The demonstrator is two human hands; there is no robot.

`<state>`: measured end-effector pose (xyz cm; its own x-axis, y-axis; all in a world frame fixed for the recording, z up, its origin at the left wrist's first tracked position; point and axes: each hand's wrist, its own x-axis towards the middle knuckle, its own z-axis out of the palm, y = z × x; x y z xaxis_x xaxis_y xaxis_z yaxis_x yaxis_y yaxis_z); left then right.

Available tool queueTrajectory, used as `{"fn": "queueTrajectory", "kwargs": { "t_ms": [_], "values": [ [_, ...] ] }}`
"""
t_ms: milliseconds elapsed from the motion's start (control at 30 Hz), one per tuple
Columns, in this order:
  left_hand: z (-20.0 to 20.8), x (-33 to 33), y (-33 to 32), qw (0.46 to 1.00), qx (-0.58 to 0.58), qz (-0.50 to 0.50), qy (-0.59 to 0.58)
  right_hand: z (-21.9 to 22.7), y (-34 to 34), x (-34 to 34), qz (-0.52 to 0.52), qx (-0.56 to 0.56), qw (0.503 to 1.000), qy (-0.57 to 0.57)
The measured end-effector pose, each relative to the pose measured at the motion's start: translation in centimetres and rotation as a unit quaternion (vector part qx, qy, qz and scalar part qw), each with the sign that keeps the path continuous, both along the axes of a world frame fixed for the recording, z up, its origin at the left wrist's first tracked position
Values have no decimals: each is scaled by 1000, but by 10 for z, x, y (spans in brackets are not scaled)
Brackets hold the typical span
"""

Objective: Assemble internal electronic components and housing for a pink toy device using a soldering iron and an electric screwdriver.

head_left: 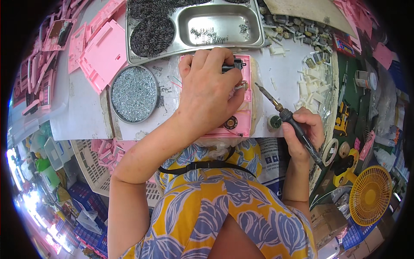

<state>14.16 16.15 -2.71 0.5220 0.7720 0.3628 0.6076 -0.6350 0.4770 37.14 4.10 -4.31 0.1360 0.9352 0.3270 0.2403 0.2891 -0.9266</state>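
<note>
My right hand [305, 134] grips a soldering iron [295, 125] by its dark handle, the metal tip pointing up and left toward a pink plastic casing [245, 105]. The tip is apart from the casing, just to its right. Over the casing lies my left hand [211, 82], fingers curled, with thumb and forefinger closed at a small pale and metal part; what exactly they pinch is hidden. A black part [233, 64] shows beside those fingers. Lower in the casing sits a round dark part [230, 123]. Thin red wires [176, 83] stick out left of my hand.
A round tin of small metal screws [134, 94] stands at left. Behind is a steel tray [220, 25] of springs. White plastic parts [312, 84] and small motors lie at right, near a small green-lidded jar [274, 122]. Pink panels [103, 54] are stacked left; a yellow fan [371, 195] stands lower right.
</note>
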Motion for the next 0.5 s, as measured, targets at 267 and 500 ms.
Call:
{"fn": "queueTrajectory", "kwargs": {
  "t_ms": [267,500],
  "values": [
    [2,-4,-1,1000,-12,-6,0,-2,-2,-6,11,-2,1000,-4],
    [1,-4,-1,1000,-14,-5,-1,-4,-1,-6,19,-5,999,-25]
  ]
}}
